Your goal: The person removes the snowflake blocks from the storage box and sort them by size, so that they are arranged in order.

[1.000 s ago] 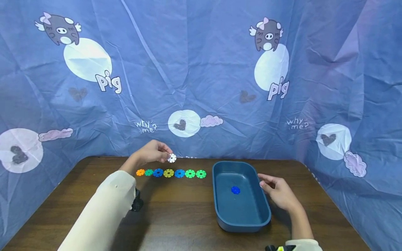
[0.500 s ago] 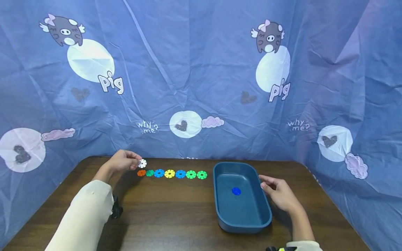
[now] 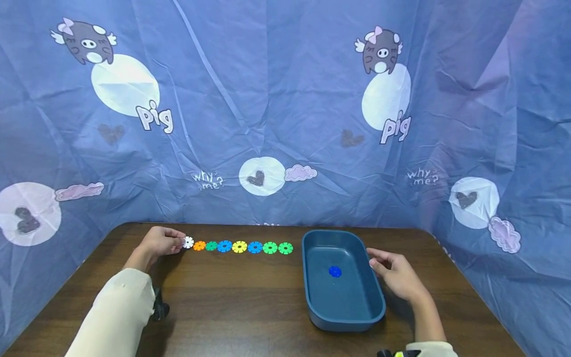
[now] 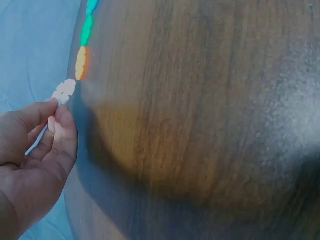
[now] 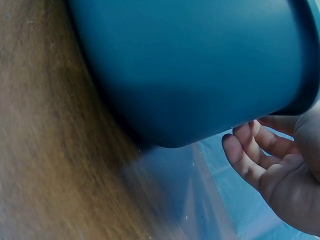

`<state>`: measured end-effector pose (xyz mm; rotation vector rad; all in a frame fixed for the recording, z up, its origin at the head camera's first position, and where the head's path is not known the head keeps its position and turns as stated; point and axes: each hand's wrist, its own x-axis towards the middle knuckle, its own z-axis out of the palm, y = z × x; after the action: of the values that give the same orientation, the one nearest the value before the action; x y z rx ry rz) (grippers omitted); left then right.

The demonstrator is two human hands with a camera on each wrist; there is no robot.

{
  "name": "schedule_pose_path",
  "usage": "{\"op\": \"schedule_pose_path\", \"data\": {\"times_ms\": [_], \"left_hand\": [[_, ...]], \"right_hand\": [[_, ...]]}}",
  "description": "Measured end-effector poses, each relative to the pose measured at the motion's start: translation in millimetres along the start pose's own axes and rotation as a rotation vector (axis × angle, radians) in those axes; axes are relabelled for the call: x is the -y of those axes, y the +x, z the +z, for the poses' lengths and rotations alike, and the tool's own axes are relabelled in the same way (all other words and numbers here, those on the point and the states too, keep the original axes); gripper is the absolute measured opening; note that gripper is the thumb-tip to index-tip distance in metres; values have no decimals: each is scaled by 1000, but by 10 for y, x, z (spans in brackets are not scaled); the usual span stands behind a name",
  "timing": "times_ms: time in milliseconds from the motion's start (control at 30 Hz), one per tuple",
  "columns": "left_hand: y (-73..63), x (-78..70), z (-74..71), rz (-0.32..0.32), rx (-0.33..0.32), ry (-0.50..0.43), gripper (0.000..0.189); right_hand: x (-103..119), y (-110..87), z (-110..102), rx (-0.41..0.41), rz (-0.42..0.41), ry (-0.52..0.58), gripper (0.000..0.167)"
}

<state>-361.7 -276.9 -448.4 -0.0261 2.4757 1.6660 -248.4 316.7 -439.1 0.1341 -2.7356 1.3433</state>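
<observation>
My left hand (image 3: 161,242) pinches a white notched plastic snowflake disc (image 3: 188,242) between thumb and fingertips. In the left wrist view the white disc (image 4: 64,91) is tilted, close to the near end of the row. That end is an orange disc (image 3: 199,245); on from it lie a green disc (image 3: 211,245), a blue disc (image 3: 225,246), a yellow disc (image 3: 239,247) and more blue and green ones. My right hand (image 3: 398,274) rests its loosely bent fingers at the outer right side of a blue rectangular bin (image 3: 313,297). Inside the bin lies one dark blue disc (image 3: 335,271).
The brown wooden table (image 3: 241,307) has its far edge just behind the row. A blue printed curtain (image 3: 285,99) hangs behind it and at both sides. The bin stands to the right of the row.
My left hand has carried the white disc leftward and then down, from above the row to beside the orange disc. The right hand and the bin have stayed in place.
</observation>
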Motion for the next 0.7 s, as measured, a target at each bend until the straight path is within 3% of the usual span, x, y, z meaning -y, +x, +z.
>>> {"op": "schedule_pose_path", "data": {"times_ms": [333,700], "left_hand": [[-18,-8,36,-38,-61,62,25],[4,-12,51,-47,-54,89,23]], "right_hand": [[12,9,-7,4,-5,-5,35],[-2,-2,-12,6,-8,-2,36]]}}
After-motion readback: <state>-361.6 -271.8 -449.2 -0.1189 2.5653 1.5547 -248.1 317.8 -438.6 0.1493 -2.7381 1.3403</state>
